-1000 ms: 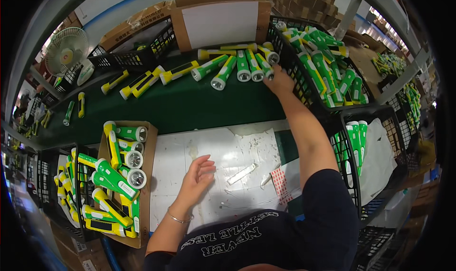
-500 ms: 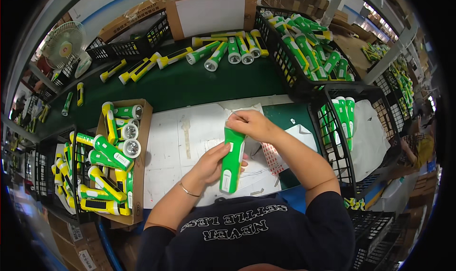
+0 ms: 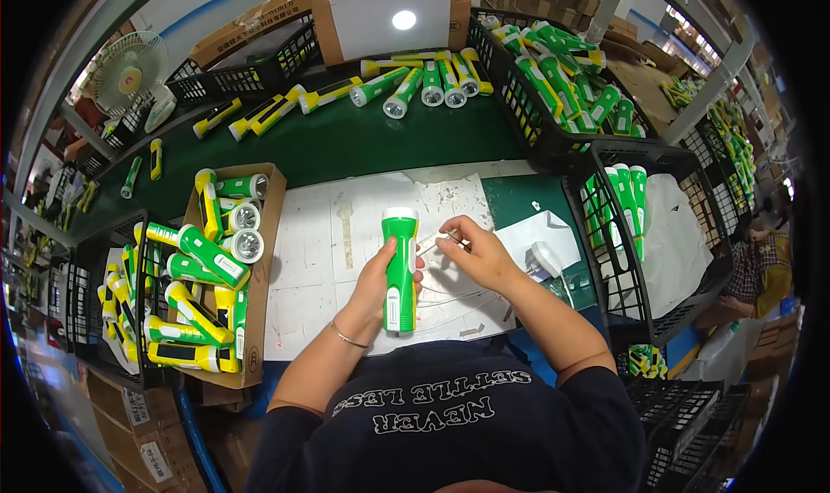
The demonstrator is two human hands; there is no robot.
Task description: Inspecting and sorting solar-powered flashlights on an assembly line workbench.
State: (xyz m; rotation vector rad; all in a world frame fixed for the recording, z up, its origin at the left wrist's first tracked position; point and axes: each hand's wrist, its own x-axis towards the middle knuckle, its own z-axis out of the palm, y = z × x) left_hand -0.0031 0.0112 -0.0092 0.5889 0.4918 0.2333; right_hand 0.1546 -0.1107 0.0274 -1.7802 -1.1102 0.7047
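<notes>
- Torch first: we are seeing the green-and-white plastic torch (image 3: 399, 270) standing at frame centre, its long axis running up the picture, pale lens end uppermost.
- We are watching the left hand (image 3: 380, 287) wrapping its fingers around the torch's lower body.
- The right hand (image 3: 478, 253), just right of the torch, is pinching a thin clear strip (image 3: 430, 244) between pressed fingertips, pointing toward the torch.
- At left, we are noting a brown cardboard box (image 3: 262, 260) holding similar torches; at upper right, a black wire basket (image 3: 553, 152) is holding more.
</notes>
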